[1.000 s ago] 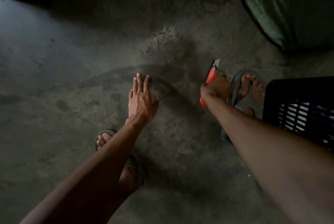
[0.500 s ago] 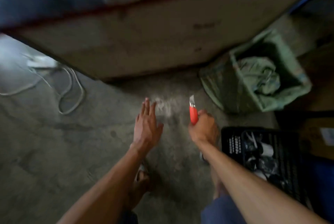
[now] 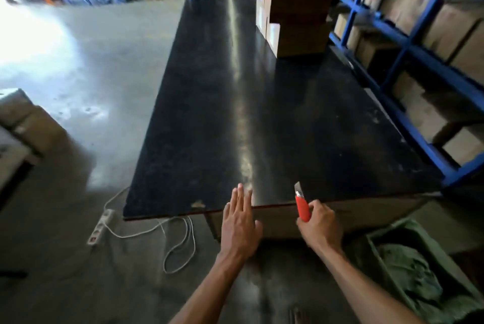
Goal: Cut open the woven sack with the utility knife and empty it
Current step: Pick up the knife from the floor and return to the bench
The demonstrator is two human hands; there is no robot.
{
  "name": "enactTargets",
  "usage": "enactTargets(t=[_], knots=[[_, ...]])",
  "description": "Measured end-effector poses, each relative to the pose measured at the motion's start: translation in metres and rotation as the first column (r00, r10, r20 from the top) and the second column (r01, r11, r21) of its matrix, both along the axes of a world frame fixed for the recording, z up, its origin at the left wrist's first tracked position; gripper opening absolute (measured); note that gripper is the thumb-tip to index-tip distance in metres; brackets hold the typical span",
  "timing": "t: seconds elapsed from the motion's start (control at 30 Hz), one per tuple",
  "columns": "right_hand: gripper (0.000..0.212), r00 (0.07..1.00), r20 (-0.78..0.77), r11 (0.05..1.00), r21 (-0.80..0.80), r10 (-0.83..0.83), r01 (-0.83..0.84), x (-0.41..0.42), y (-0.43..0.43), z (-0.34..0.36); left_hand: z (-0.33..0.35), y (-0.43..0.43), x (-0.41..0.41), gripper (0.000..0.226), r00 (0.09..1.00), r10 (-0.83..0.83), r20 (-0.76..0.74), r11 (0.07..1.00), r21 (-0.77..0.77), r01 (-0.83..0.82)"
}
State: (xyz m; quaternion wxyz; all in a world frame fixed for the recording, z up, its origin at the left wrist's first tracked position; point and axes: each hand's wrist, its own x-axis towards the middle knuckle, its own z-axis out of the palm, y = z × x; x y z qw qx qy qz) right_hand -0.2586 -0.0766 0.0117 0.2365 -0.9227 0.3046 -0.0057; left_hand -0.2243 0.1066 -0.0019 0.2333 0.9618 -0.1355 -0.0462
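Observation:
My right hand [image 3: 320, 226] grips a red utility knife [image 3: 301, 206] with its blade out and pointing up, just in front of the near edge of a black table [image 3: 262, 114]. My left hand [image 3: 239, 224] is flat and open with fingers together, held beside it at the same table edge and holding nothing. A green woven sack [image 3: 408, 268] stands open on the floor at the lower right, with crumpled green material inside it. Both hands are apart from the sack.
Stacked cardboard boxes [image 3: 293, 7] stand at the table's far right. Blue shelving [image 3: 408, 43] filled with boxes runs along the right. A white power strip [image 3: 100, 225] and its looped cable [image 3: 180, 245] lie on the concrete floor at the left. More boxes [image 3: 28, 119] sit at far left.
The view has swung up from the floor and my feet to the table top and room. Both hands rose with it, the knife staying in my right hand.

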Motion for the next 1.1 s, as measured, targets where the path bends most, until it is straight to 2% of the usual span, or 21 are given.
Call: enactTargets(t=[0.13,0.27,0.63,0.9,1.1], knots=[[0.025,0.998,0.05,0.999,-0.029,0.041,-0.039,0.057,-0.012,0.024,0.013,-0.01,0.055,0.084,0.999,0.044,-0.012,0.999,0.011,-0.044],[0.022,0.998,0.032,0.998,-0.012,0.06,-0.06,0.098,-0.029,0.019,-0.004,-0.027,0.094,0.083,0.997,0.049,-0.061,0.998,0.042,-0.047],[0.025,0.974,-0.192,0.991,-0.034,0.121,-0.13,0.201,-0.095,-0.067,-0.098,-0.087,0.181,0.08,0.957,0.13,-0.258,0.979,0.189,-0.082],[0.024,0.968,-0.218,0.991,-0.025,0.126,-0.134,0.216,-0.114,-0.101,-0.118,-0.097,0.185,0.079,0.934,0.13,-0.333,0.959,0.28,-0.034],[0.045,0.98,-0.171,0.994,-0.025,0.1,-0.106,0.194,-0.105,-0.081,-0.094,-0.084,0.178,0.079,0.924,0.127,-0.361,0.971,0.237,-0.041]])
